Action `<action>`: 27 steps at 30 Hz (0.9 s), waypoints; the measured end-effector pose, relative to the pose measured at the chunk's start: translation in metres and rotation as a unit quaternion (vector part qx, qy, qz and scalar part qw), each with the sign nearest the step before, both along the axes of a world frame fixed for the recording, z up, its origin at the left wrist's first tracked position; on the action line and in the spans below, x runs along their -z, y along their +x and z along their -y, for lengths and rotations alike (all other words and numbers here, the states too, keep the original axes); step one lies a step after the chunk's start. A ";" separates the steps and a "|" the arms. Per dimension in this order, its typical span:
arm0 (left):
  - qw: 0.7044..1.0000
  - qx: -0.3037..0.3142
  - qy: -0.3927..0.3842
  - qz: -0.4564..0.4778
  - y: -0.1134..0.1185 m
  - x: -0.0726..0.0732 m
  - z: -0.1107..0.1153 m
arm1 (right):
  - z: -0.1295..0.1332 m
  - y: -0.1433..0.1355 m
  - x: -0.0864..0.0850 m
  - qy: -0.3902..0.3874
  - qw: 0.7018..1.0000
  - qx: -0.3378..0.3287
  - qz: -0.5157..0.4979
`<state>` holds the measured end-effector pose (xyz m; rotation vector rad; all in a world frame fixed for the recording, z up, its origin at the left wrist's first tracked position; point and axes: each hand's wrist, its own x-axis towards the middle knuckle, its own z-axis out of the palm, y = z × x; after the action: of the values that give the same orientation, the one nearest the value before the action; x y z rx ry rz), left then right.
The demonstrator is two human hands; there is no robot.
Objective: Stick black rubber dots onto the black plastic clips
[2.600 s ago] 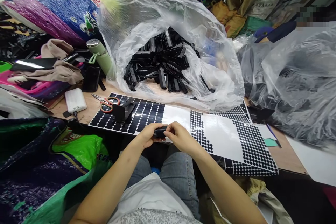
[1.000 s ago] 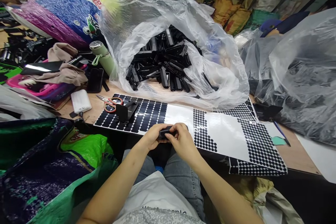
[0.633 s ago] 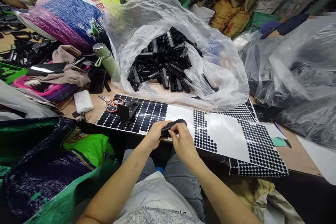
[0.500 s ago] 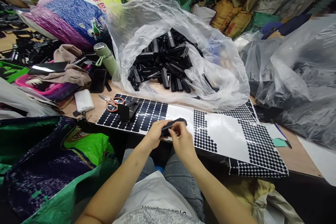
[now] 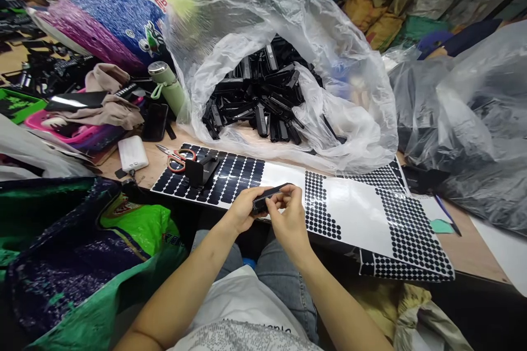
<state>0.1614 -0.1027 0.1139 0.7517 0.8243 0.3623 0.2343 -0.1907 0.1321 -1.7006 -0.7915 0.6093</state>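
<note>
Above the table's front edge, my left hand (image 5: 244,209) grips one end of a flat black plastic piece (image 5: 269,197). My right hand (image 5: 288,214) has its fingers closed on the other end, thumb against the near side. Under and beyond the hands lie sheets of black stickers: oblong ones (image 5: 242,175) on the left, round dots (image 5: 319,205) on the right. A black stand-like part (image 5: 200,173) rests on the oblong sticker sheet, beside orange-handled scissors (image 5: 178,160). Many similar black pieces (image 5: 263,104) lie heaped in an open clear plastic bag (image 5: 349,131).
On the left are a green bottle (image 5: 167,88), a black phone (image 5: 155,122), a white power bank (image 5: 133,153) and a pink basket (image 5: 78,134) with cloth. A large sack (image 5: 119,11) stands behind. More plastic bags (image 5: 473,120) and a pen (image 5: 447,214) are on the right.
The black piece has tilted slightly in my hands and my right fingers have shifted along it. The camera view has moved a little.
</note>
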 end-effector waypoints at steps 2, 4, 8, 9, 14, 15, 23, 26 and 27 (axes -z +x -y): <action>1.000 -0.004 0.015 0.000 0.000 0.000 0.001 | 0.000 -0.001 0.000 -0.005 1.000 0.002 0.010; 1.000 -0.009 0.027 -0.004 0.001 -0.001 0.002 | 0.000 -0.002 0.000 -0.009 1.000 0.003 0.018; 0.999 -0.021 0.032 -0.013 0.001 -0.002 0.003 | 0.001 -0.001 0.002 -0.035 0.998 0.000 0.060; 0.999 -0.024 0.030 -0.013 0.000 -0.003 0.002 | 0.002 0.002 0.004 -0.047 0.995 0.012 0.083; 1.000 -0.003 0.004 0.015 -0.005 -0.008 -0.008 | 0.007 0.025 0.011 -0.057 0.978 0.138 0.148; 1.000 0.004 -0.002 0.017 -0.006 -0.008 -0.009 | 0.007 0.029 0.012 -0.054 0.978 0.147 0.135; 0.983 0.006 0.180 -0.026 -0.047 -0.037 -0.004 | -0.002 0.018 0.017 -0.001 0.997 0.078 -0.026; 0.814 -0.254 0.464 -0.242 -0.112 -0.071 -0.023 | -0.006 0.012 0.018 0.012 0.997 0.063 -0.047; 0.717 -0.332 0.522 -0.322 -0.140 -0.083 -0.030 | -0.007 0.011 0.018 0.009 0.998 0.050 -0.048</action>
<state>0.0212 -0.0727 0.1971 1.6915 1.5824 1.3418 0.2451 -0.1841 0.1145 -1.6706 -0.6372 0.6078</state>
